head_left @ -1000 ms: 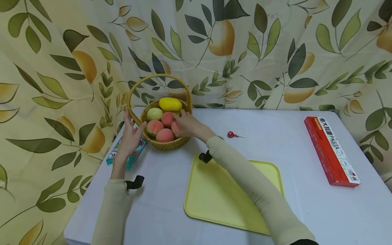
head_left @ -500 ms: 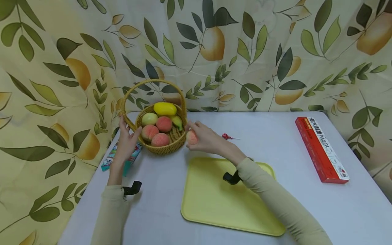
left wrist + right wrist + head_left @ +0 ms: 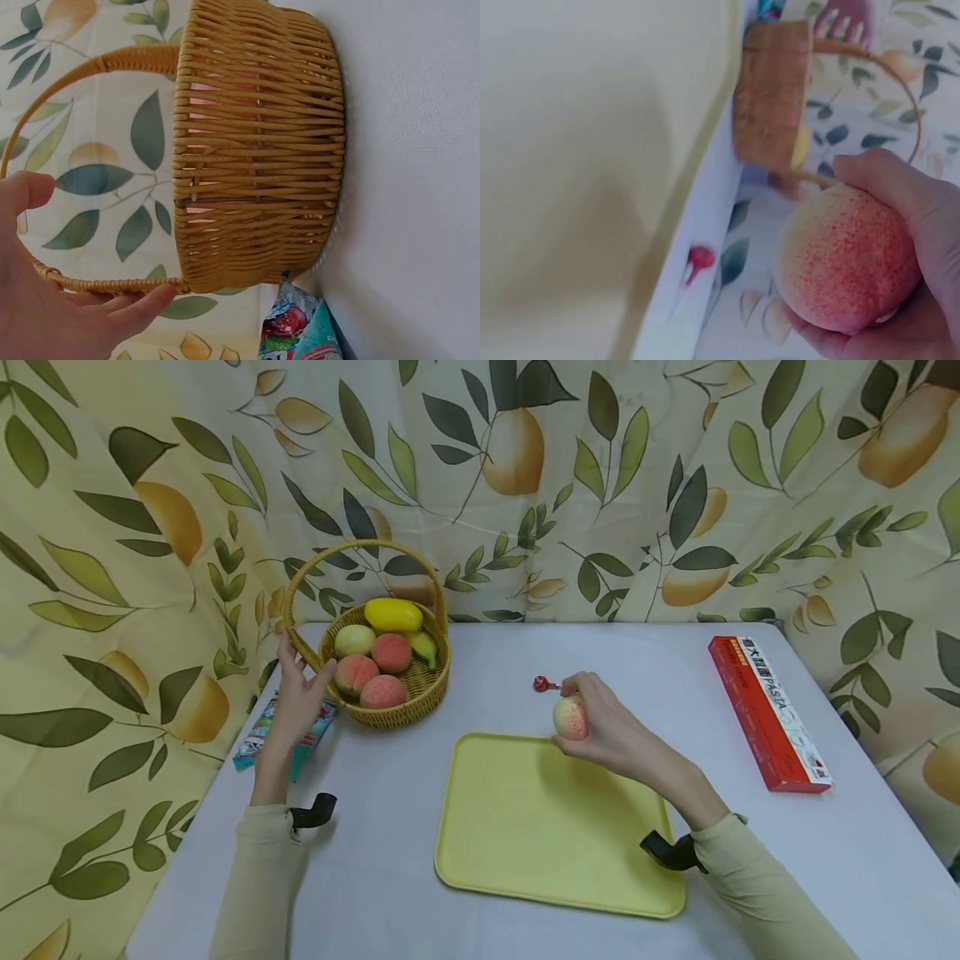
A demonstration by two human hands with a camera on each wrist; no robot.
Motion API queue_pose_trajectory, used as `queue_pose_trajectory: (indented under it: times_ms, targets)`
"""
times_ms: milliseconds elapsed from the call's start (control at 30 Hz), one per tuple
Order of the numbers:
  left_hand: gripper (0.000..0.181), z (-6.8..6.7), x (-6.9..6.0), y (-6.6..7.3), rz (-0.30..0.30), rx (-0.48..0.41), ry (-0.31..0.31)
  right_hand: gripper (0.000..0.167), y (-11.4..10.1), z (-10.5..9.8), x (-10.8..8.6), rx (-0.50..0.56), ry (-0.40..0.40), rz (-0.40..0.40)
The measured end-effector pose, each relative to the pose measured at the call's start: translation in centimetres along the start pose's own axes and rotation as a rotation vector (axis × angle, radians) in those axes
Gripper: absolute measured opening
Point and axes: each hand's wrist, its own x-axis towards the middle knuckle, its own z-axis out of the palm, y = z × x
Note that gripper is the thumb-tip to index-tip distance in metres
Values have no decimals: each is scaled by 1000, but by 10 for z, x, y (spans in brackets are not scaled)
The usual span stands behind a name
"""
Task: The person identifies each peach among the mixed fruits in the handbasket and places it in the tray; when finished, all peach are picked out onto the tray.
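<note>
Peach [image 3: 570, 717] and right hand [image 3: 607, 731] have moved right, from just beside the basket [image 3: 393, 715] half a second ago to the frame's centre right, at the far edge of the yellow tray [image 3: 517, 827]. Right hand clamped on that peach, thumb and fingers round it, held up with a shadow falling on the tray. Left hand [image 3: 298, 702] stays at the basket, left of centre, holding the left side of its handle [image 3: 360, 545], thumb and fingers spread. Hands well apart. Basket upright, handle tall; inside: three more peaches [image 3: 382, 692], a pale green fruit [image 3: 355, 641], a yellow fruit [image 3: 393, 615] at the back, a banana [image 3: 424, 648] at right. Colourful packet [image 3: 309, 745] lies partly behind the left hand, lower left of basket. Lollipop [image 3: 541, 683] just beyond the peach. Red and white pasta box [image 3: 768, 718] at right of frame. All on a white-covered table [image 3: 367, 860]; leaf-and-fruit print cloth [image 3: 510, 568] behind.
</note>
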Motion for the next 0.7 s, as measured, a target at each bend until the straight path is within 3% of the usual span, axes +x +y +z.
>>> queue_pose_trajectory:
  times_ms: [167, 300, 467, 700]
  targets:
    - [97, -1, -1, 0, 2, -4, -4, 69, 13, -11, -24, -40, 18, 119]
    - [102, 0, -2, -2, 19, 18, -20, 66, 15, -23, -43, -40, 16, 201]
    - [105, -1, -2, -2, 39, 41, -21, 62, 19, -29, -57, -44, 43, 222]
    - [106, 1, -3, 5, 41, 42, -34, 67, 37, -22, -65, -34, -66, 255]
